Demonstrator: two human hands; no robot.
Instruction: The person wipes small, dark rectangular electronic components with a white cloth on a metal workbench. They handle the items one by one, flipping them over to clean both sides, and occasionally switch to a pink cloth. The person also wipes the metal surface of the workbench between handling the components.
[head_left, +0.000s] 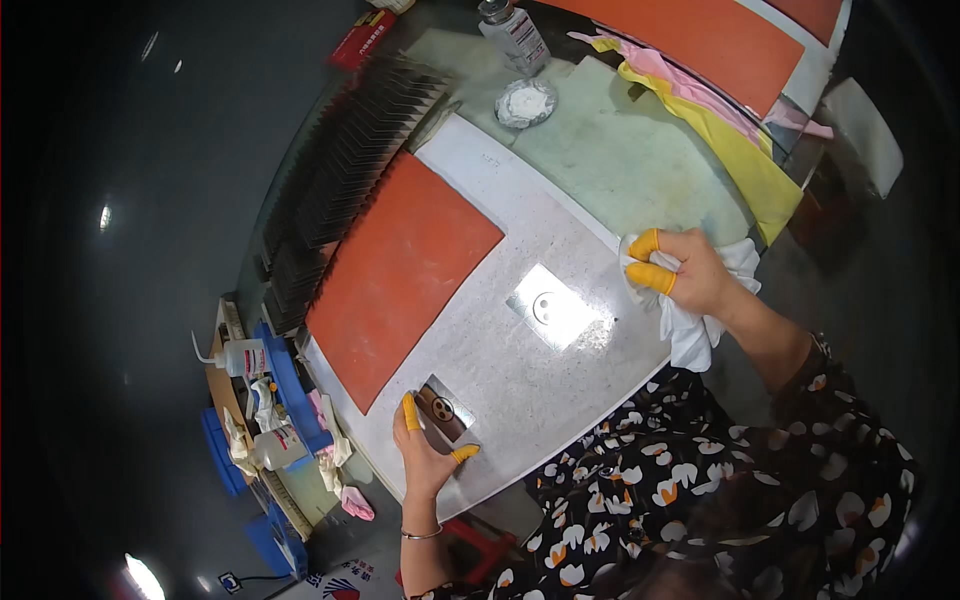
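Note:
My left hand point(425, 455), yellow finger cots on its finger and thumb, spans a small mirror-like metal plate point(446, 409) at opposite ends. The plate bears a dark round mark with holes and is over the pale speckled board. A second shiny square plate point(553, 307) with a similar round mark lies flat further right on the board, reflecting bright light. At the board's right edge my right hand point(695, 272), also in yellow finger cots, bunches a white cloth point(690, 335). The rest of its fingers are partly hidden.
An orange mat point(405, 285) lies on the pale board point(520, 400), beside a dark rack point(345, 190) of upright thin plates. Behind stand a clear bottle point(515, 38) and a dish of white material point(526, 103). Yellow cloth point(715, 145) hangs right; squeeze bottles point(240, 357) sit left.

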